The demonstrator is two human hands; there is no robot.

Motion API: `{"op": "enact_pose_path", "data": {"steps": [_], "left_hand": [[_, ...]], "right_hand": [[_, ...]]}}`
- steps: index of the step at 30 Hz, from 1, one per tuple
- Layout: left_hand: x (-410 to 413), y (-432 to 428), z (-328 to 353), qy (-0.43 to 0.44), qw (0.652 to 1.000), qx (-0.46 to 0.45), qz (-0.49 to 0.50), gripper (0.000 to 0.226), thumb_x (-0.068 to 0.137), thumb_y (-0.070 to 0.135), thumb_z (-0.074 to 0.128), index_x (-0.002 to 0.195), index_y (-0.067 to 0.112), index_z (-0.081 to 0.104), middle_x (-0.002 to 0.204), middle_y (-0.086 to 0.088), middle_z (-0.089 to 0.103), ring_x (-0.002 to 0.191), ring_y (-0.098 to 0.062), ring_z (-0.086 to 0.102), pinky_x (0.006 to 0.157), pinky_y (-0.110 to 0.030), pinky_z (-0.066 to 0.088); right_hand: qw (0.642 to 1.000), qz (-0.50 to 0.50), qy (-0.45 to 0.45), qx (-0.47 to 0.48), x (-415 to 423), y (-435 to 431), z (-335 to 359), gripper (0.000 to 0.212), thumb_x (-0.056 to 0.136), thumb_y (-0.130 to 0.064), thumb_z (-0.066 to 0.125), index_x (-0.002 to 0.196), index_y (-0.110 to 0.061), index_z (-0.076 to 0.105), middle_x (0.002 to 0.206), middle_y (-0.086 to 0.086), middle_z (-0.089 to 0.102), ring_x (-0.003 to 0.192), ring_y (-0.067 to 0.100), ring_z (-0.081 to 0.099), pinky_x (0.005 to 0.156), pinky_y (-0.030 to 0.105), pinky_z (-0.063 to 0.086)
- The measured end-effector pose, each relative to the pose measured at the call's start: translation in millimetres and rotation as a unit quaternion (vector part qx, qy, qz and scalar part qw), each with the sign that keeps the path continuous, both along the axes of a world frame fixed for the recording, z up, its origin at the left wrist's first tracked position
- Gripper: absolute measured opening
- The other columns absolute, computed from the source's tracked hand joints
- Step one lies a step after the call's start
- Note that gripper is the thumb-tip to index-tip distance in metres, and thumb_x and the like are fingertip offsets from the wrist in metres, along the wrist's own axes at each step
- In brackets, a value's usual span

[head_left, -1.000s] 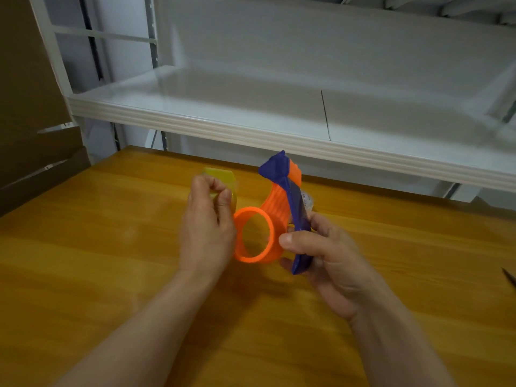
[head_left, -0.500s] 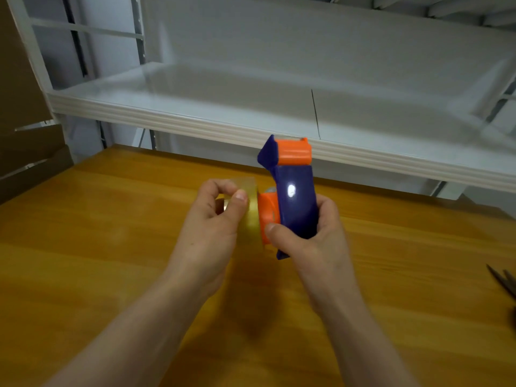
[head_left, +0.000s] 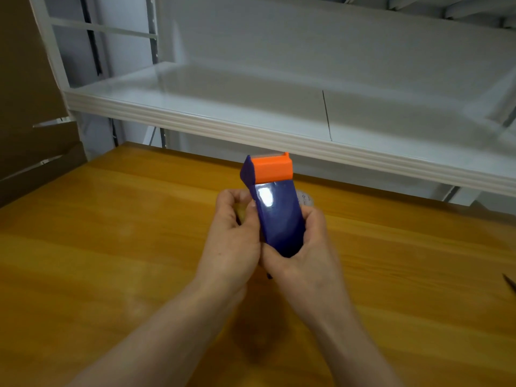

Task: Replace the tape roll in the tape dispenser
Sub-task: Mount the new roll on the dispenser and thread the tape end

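Tape dispenser of glossy dark-blue plastic with an orange cutter head (head_left: pixel 279 216) is held upright above the orange-brown wooden table (head_left: pixel 111 247) in the one head view, clasped between both hands, its orange end pointing away toward the white metal shelf (head_left: pixel 251 127).

The right hand (head_left: pixel 307 247) is wrapped around the lower body of the dispenser, thumb across its near face and fingers curled behind. The left hand (head_left: pixel 231 236) is pressed against the dispenser's left side, fingers bent inward; a yellowish translucent tape roll (head_left: pixel 240 212) is glimpsed only as a sliver between those fingers and the blue housing, so whether it is pinched or merely pushed cannot be told.

Behind the dispenser, a small pale round object (head_left: pixel 305 198) lies on the table, too hidden to identify. A dark pointed tip (head_left: pixel 509 283) is cut off at the right edge.

As a judgement, the task appears well advanced: the roll seems to be at the point of being seated sideways onto the hub. Whether it is fully home cannot be seen. Threading the tape end up to the cutter is probably still to be done, since no tape is seen at the orange head.
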State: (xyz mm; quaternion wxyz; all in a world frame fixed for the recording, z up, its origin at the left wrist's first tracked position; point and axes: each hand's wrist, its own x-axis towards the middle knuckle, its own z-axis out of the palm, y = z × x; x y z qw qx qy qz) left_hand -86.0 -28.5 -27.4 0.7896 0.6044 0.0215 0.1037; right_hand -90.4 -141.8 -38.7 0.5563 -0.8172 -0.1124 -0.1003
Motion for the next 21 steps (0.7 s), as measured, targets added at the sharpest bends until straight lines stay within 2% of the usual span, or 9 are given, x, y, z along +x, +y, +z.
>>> {"op": "enact_pose_path", "data": {"steps": [2, 7, 11, 14, 17, 19, 21], "left_hand": [[1, 1, -2, 0.008, 1.000, 0.000, 0.005, 0.009, 0.105, 0.019, 0.049, 0.100, 0.022, 0.056, 0.099, -0.007, 0.074, 0.084, -0.022, 0.075, 0.063, -0.031, 0.060], [7, 6, -3, 0.030, 0.999, -0.004, 0.019, 0.006, 0.104, 0.024, 0.051, 0.103, 0.024, 0.057, 0.108, -0.009, 0.075, 0.090, -0.024, 0.076, 0.065, -0.030, 0.057], [10, 10, -3, 0.055, 0.997, -0.045, 0.032, 0.010, 0.101, 0.021, 0.056, 0.095, 0.028, 0.059, 0.095, -0.008, 0.076, 0.073, -0.020, 0.073, 0.059, -0.031, 0.055], [11, 20, 2, 0.071, 0.990, -0.117, 0.035, 0.009, 0.098, 0.020, 0.060, 0.105, 0.024, 0.063, 0.080, -0.003, 0.077, 0.062, -0.015, 0.070, 0.058, -0.031, 0.056], [11, 29, 6, 0.075, 0.983, -0.165, 0.021, 0.018, 0.095, 0.018, 0.062, 0.113, 0.021, 0.064, 0.072, -0.001, 0.076, 0.057, -0.014, 0.069, 0.055, -0.030, 0.056], [11, 34, 8, 0.068, 0.982, -0.175, 0.013, 0.021, 0.094, 0.015, 0.062, 0.115, 0.019, 0.064, 0.070, -0.001, 0.074, 0.054, -0.015, 0.068, 0.053, -0.029, 0.056], [11, 35, 10, 0.052, 0.987, -0.153, 0.008, 0.022, 0.094, 0.013, 0.062, 0.115, 0.019, 0.064, 0.070, -0.002, 0.074, 0.054, -0.015, 0.068, 0.049, -0.028, 0.056]], "right_hand": [[1.000, 0.009, 0.015, 0.011, -1, 2, 0, 0.053, 0.078, -0.024, 0.085, 0.108, -0.041, 0.046, 0.097, -0.024, 0.066, 0.077, 0.006, 0.071, 0.060, 0.032, 0.064], [0.996, 0.024, 0.056, 0.058, -2, 4, -1, 0.055, 0.074, -0.020, 0.087, 0.107, -0.042, 0.049, 0.094, -0.012, 0.069, 0.084, 0.005, 0.070, 0.066, 0.031, 0.065], [0.998, 0.036, 0.040, 0.028, -6, 9, -3, 0.058, 0.075, -0.023, 0.088, 0.109, -0.044, 0.045, 0.099, -0.026, 0.064, 0.084, 0.009, 0.070, 0.066, 0.040, 0.065], [0.997, 0.069, 0.020, 0.006, -10, 13, -4, 0.066, 0.074, -0.029, 0.089, 0.116, -0.046, 0.042, 0.105, -0.034, 0.058, 0.091, -0.003, 0.066, 0.070, 0.023, 0.063], [0.993, 0.115, 0.040, -0.011, -10, 9, -2, 0.071, 0.075, -0.034, 0.089, 0.124, -0.049, 0.040, 0.115, -0.028, 0.063, 0.104, -0.011, 0.064, 0.079, 0.015, 0.058], [0.984, 0.159, 0.076, -0.002, -7, 2, 4, 0.069, 0.076, -0.046, 0.085, 0.126, -0.050, 0.038, 0.125, -0.020, 0.068, 0.112, -0.005, 0.066, 0.088, 0.021, 0.059], [0.979, 0.173, 0.086, 0.060, -2, -7, 7, 0.066, 0.077, -0.058, 0.075, 0.132, -0.042, 0.041, 0.125, -0.016, 0.072, 0.114, 0.004, 0.070, 0.092, 0.030, 0.059]]}}
